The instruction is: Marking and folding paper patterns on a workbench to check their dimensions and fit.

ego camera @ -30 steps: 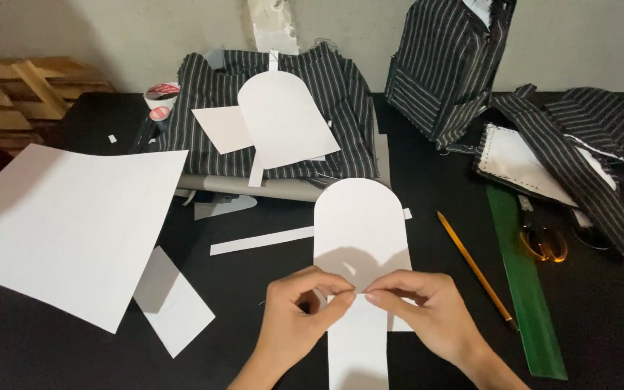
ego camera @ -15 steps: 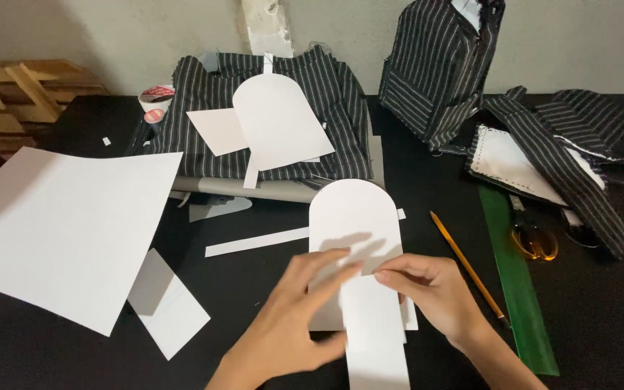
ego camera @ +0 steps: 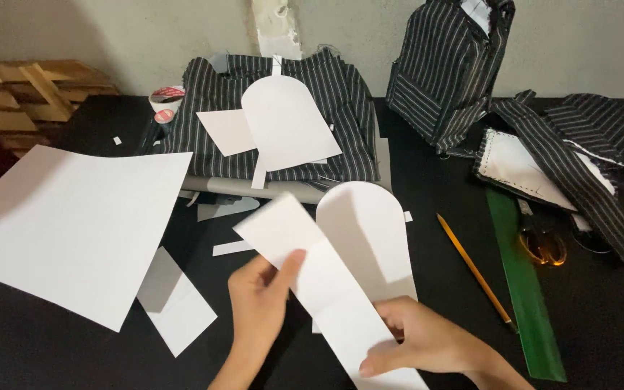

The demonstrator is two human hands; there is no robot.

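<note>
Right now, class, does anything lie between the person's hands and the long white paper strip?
No. The left hand pinches the paper strip with its thumb on top, and the right hand grips its lower end. The strip lies over the round-topped paper piece.

Both hands are on a long white paper strip [ego camera: 319, 278] that runs diagonally. Left hand [ego camera: 260, 300] pinches its upper part, thumb on top; right hand [ego camera: 424, 339] pinches the lower end. Just behind the strip, touching it, lies a rounded-top white paper cutout [ego camera: 370, 224]. Right of the right hand there's a pencil [ego camera: 474, 271], then a green ruler [ego camera: 525, 289]. Left of the left hand sits a big white sheet [ego camera: 66, 224].
</note>
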